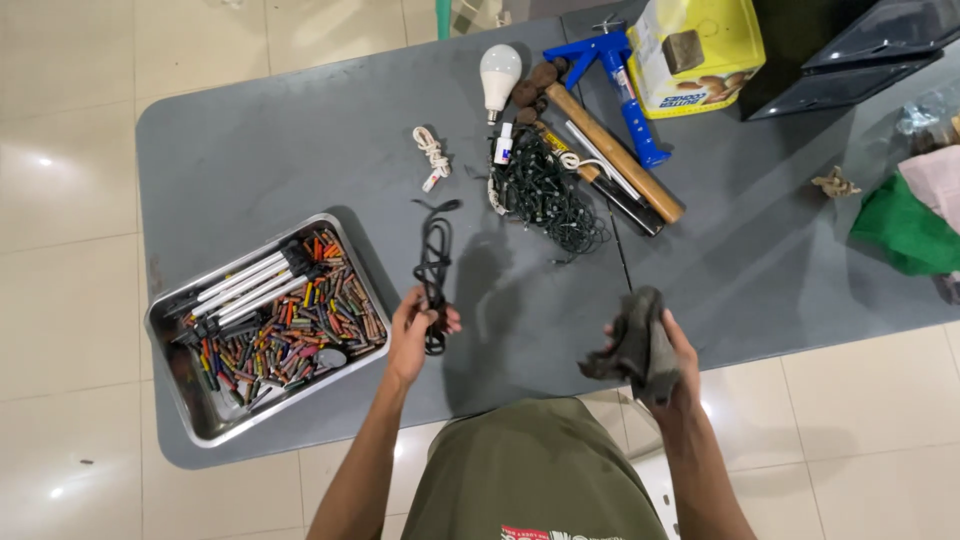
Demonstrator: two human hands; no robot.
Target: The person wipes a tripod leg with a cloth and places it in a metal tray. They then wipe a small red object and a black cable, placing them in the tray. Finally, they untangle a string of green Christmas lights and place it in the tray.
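Leftmost, shallow steel tray [200,420] of mixed colour crayons sits on the grey counter [260,150]. Left hand [415,335] grip pinched on the lower end of a black looped cord [433,262]; long axis runs away from the body, cord lying on the counter. Right hand [672,365] grip closed around a crumpled dark grey cloth [635,345], held off the counter edge.

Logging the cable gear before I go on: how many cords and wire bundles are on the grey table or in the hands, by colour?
Black cord, bunched, in the left hand: 1
Dark green tangled wire bundle: 1
White knotted cord: 1
Total: 3
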